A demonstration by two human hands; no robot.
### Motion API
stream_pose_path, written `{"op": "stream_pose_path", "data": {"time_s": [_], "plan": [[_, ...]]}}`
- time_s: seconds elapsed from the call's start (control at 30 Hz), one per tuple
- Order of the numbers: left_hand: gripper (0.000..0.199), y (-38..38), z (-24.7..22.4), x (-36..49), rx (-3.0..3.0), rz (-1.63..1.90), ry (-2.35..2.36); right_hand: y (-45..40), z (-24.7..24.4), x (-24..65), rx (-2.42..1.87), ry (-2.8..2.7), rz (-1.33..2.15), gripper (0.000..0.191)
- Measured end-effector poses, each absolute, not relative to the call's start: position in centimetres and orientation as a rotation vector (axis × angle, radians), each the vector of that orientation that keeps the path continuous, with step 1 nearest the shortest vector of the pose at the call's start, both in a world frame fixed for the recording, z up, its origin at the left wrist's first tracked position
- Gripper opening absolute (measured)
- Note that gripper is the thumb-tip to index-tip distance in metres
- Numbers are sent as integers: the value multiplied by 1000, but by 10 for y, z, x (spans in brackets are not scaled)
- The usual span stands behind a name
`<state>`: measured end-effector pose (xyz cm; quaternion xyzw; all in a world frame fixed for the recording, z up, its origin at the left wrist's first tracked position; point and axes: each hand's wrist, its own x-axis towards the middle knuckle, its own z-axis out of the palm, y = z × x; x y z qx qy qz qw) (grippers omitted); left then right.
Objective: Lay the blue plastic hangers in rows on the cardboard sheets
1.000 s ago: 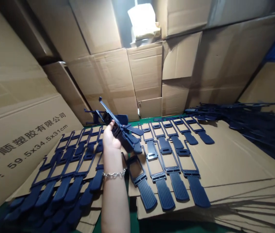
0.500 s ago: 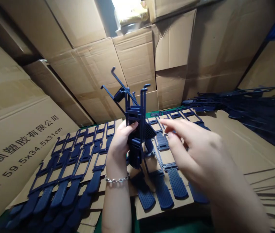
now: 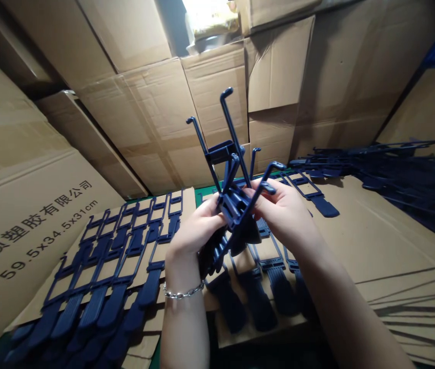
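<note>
Several dark blue plastic frame parts (image 3: 236, 205), with bent rod ends sticking up, are bunched together above the cardboard. My left hand (image 3: 194, 225) is closed round the left side of this bunch, thumb on top. From the right, my right hand (image 3: 284, 207) grips the same bunch, and some of its fingers are hidden behind the parts. Just below lie more of these parts (image 3: 274, 292), each an open frame with a broad ridged paddle. The lower end of the held bunch is dark and partly covered by my left hand.
Rows of similar dark blue parts (image 3: 98, 302) overlap on cardboard at the left. A heap of them (image 3: 394, 164) sits at the far right. Cardboard boxes (image 3: 148, 123) wall in the back and left. Stacked cardboard sheets (image 3: 417, 307) show at the lower right.
My right hand has moved left and closed on the bunch of frame parts. The bunch has turned, and its bent rods now point up and right.
</note>
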<state>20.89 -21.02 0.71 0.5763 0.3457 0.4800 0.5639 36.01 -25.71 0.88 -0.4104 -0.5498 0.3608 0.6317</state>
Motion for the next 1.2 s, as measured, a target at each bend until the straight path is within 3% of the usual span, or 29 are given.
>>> {"op": "stream_pose_path", "data": {"time_s": [0.1, 0.23, 0.43, 0.67, 0.83, 0.93, 1.1, 1.2], "plan": [[14, -211, 7, 210, 1382, 946, 776, -257, 8, 358, -972, -1173, 807, 21], [12, -207, 4, 206, 1390, 985, 795, -260, 11, 356, -1004, -1125, 670, 13], [6, -203, 4, 200, 1527, 981, 811, -259, 8, 355, -1075, -1139, 523, 16], [12, -199, 2, 176, 1734, 932, 894, -251, 6, 373, -1069, -998, 283, 16], [17, -188, 1, 158, 1626, 1202, 923, -263, 10, 409, -1051, -883, 108, 25], [11, -182, 3, 156, 1390, 1490, 813, -278, -1, 439, -1256, -888, 48, 37], [16, -179, 12, 162, 1052, 1697, 705, -302, -47, 486, -1798, -914, 293, 29], [21, -179, 15, 166, 995, 1727, 667, -314, -75, 497, -1812, -762, 618, 33]]}}
